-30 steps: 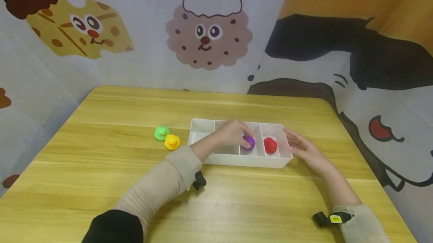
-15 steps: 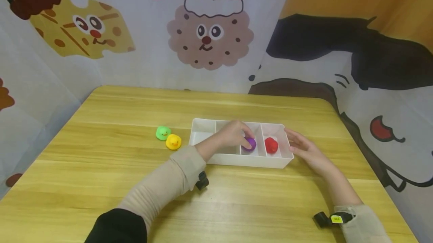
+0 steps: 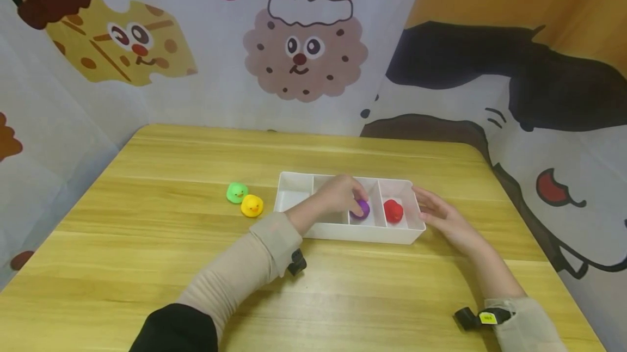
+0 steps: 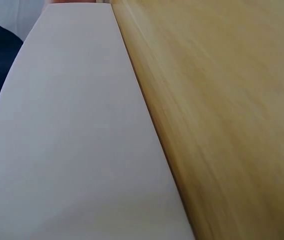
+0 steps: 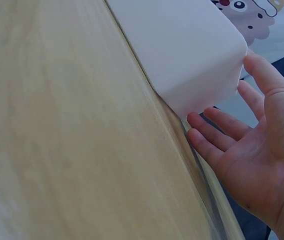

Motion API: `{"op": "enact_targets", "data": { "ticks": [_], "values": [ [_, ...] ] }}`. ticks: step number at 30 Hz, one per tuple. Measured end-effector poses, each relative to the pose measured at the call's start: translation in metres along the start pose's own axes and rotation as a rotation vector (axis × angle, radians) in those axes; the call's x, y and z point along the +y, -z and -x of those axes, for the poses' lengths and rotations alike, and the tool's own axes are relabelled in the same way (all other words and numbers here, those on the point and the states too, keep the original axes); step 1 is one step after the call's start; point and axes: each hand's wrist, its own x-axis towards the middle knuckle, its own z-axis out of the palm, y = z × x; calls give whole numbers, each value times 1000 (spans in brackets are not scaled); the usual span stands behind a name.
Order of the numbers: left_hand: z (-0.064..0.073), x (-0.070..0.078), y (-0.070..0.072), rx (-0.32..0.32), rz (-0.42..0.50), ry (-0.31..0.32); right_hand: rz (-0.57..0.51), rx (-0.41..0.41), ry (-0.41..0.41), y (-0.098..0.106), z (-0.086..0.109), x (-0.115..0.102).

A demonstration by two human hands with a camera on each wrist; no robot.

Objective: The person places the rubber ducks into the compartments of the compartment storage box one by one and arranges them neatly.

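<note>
Partly, the left hand [image 3: 339,195] hides the purple toy [image 3: 362,210]

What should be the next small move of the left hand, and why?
Perhaps the left hand should release the purple toy: it is within one compartment of the white box, while the yellow duck and green duck lie outside.

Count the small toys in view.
4: green duck and yellow duck on the table, left of the white tray; purple toy in the tray, held by the left hand; red toy in the rightmost compartment. The hand may hide others.
</note>
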Motion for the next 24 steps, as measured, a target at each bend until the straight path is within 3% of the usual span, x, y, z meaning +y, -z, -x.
{"op": "enact_targets", "data": {
  "ticks": [14, 24],
  "values": [
    [1, 0, 1, -13, -1, -2, 5, 4, -2, 0, 0, 0],
    [3, 0, 4, 10, 13, -25, -9, 3, -7, 1, 0, 1]
  ]
}}
